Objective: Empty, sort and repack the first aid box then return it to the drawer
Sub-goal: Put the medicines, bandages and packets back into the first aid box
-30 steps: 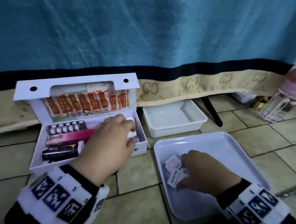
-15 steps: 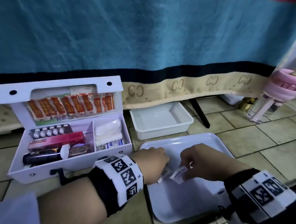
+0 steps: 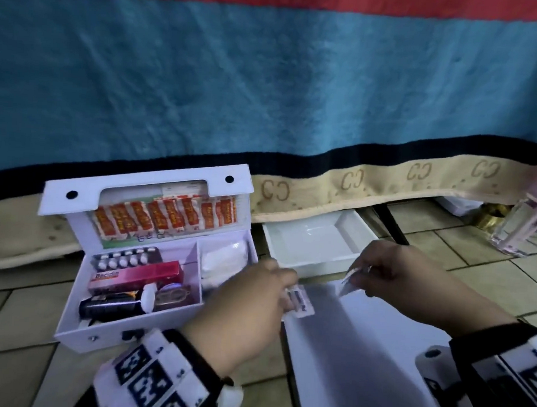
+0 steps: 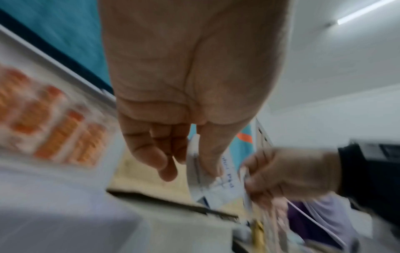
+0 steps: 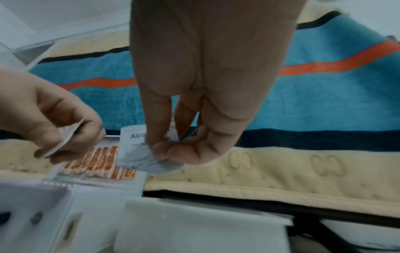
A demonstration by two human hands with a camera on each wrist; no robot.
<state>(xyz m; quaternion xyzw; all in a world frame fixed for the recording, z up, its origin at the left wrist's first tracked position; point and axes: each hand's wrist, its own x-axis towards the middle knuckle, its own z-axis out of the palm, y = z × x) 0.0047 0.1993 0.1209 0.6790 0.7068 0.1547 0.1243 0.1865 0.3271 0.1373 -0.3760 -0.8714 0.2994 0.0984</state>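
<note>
Two white trays lay on the tiled floor (image 3: 11, 323) to the right of the open first aid box (image 3: 148, 290): a small deep tray (image 3: 309, 237) half under the edge of the blue blanket (image 3: 267, 93), and a large flat tray (image 3: 361, 360) nearer the camera. Inside the box lid sat a row of orange plasters (image 3: 166, 216). The box's left compartment held a blister pack of tablets (image 3: 125, 257), a red Bacidin carton (image 3: 134, 277) and a dark bottle (image 3: 110, 307); white gauze (image 3: 223, 257) filled the right one. A clear bottle with a pink lid (image 3: 530, 225) stood at the far right.

Compared with half a second earlier, both hands had risen from the flat tray's surface and drawn apart, each carrying its own sachet.

The left hand (image 3: 248, 306) hovered between the box's right end and the flat tray's near-left corner, thumb and fingers pinching an alcohol pad sachet (image 3: 300, 301). The right hand (image 3: 404, 274) hung above the flat tray's far edge, just in front of the deep tray, fingertips closed on a second alcohol pad sachet (image 5: 140, 150), somewhat crumpled. The two sachets were near each other but not touching.
</note>
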